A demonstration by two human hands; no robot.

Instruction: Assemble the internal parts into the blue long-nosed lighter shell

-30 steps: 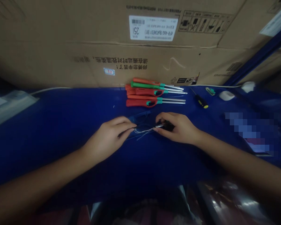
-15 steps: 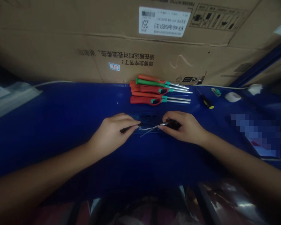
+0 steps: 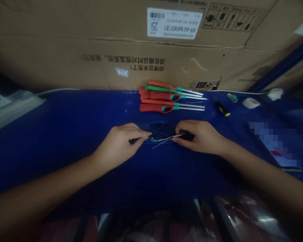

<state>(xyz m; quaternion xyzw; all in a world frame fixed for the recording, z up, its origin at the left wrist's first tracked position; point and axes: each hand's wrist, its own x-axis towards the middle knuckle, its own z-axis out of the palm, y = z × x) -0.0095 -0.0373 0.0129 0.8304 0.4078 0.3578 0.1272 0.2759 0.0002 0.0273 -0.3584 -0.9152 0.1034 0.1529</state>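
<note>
R fingers (image 3: 183, 142), wires (image 3: 163, 139) lower vs. prev.

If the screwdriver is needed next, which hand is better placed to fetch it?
Probably the right hand: the screwdriver lies ahead and to its right, farther from the left hand. The right grips a dark item, white wires showing between both hands, so it would likely need freeing first.

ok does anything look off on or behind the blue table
The cardboard box behind the lighters looks odd: its printed text and white label are upside down, so it probably stands inverted.
</note>
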